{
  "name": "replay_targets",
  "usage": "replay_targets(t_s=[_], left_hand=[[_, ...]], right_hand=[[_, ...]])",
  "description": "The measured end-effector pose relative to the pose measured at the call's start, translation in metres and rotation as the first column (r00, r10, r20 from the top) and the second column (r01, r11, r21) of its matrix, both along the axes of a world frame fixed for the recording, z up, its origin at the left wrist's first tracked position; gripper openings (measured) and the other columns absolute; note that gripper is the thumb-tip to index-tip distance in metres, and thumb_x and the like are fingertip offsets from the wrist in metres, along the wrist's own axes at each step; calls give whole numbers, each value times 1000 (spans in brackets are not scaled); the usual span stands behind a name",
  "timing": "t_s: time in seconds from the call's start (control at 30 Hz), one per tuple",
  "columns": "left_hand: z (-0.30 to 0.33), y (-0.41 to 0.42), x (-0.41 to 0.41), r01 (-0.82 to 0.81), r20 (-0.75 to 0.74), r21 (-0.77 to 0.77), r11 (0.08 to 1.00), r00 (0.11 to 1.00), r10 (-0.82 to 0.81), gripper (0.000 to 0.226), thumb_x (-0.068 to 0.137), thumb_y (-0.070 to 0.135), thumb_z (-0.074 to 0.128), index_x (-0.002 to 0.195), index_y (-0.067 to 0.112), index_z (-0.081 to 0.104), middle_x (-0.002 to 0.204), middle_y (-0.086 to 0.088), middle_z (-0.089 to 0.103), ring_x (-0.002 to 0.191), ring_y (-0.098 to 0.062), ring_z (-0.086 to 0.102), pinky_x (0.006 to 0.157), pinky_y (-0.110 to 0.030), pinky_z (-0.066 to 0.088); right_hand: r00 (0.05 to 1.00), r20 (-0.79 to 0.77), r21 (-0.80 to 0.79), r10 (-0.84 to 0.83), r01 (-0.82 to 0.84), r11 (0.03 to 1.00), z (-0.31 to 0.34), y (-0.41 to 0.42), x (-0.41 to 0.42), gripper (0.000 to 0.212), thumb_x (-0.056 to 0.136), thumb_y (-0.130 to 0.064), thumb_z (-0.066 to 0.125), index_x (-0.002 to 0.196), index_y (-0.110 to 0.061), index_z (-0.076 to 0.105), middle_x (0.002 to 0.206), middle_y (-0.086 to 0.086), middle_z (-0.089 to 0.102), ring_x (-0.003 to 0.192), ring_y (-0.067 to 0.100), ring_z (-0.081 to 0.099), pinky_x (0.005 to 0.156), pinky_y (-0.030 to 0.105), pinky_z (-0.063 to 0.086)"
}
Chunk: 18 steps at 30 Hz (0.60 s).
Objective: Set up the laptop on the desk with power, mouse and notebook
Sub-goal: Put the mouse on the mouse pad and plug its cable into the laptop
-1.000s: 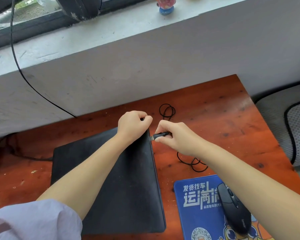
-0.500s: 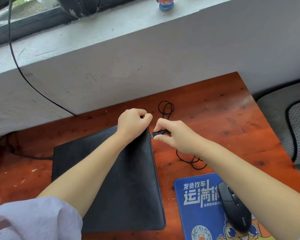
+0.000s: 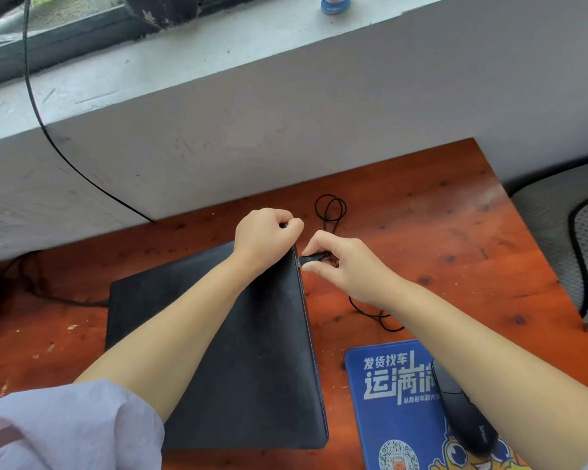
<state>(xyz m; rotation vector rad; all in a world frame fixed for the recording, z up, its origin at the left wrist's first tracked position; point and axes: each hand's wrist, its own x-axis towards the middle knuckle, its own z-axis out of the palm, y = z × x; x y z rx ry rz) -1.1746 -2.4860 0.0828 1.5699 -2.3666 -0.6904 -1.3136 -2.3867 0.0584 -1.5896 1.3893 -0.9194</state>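
Far left, a thin black power cable (image 3: 65, 300) is lying on the reddish-brown wooden tabletop (image 3: 438, 232) and running up to the left edge of the closed matte-black laptop (image 3: 252, 368), so that side is getting crowded, with only a strip of bare wood showing in front of the pale concrete wall (image 3: 286, 130). The laptop is sitting lid-down, flat, roughly mid-tabletop.

The left hand (image 3: 263, 239) is curled into a loose fist and pressing down on the laptop's far right corner; can't tell if it's actually gripping anything. Just beside it, the right hand (image 3: 347, 269) is pinching a small black USB plug (image 3: 314, 257) between thumb and forefinger, and the plug's tip is touching the laptop's right edge. Whether it's fully seated, can't tell.

The plug's thin black cord (image 3: 330, 208) is looping behind the hands and trailing under the right wrist.

Further right and nearer, a blue printed mouse pad (image 3: 394, 401) is lying just off the laptop's right edge, with a black mouse (image 3: 462, 418) sitting on it, partly under the right forearm. Beyond that, the back right of the tabletop is wide open up to its edge.
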Motion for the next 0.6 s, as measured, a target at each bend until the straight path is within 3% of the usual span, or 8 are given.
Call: replay_targets(t_s=[0.13,0.33,0.47,0.6], left_hand=[[-3,-2,0,-13,5,-8,1000,1000,13,30,77,21,47,52,5,46,43,-1,28,48,-16,28,49,-28,26],[-19,-8,-3,-26,44,30,999,999,25,30,73,30,41,51,10,44,44,-1,32,48,-17,32,51,-29,30],[-42,-18,-9,-40,169,102,994,985,22,29,78,32,45,68,12,64,60,-3,61,64,-22,54,53,-28,34],[-65,-21,-10,-49,208,133,990,978,20,27,79,33,45,67,16,62,69,0,65,71,-22,57,52,-27,34]], right_hand=[[999,-27,37,23,-22,999,-2,-4,0,13,86,-29,63,91,-23,52,85,8,66,64,22,50,60,25,42],[982,-182,94,59,-42,995,-12,-11,-5,14,85,-35,61,91,-30,49,86,-2,64,65,17,52,62,35,45],[924,-380,73,47,-21,997,-31,-20,-4,12,87,-25,57,99,-20,56,98,0,57,93,21,51,77,37,45],[850,-527,74,8,37,997,-49,-27,0,20,88,-27,57,107,-19,59,109,3,56,104,24,47,86,40,40]])
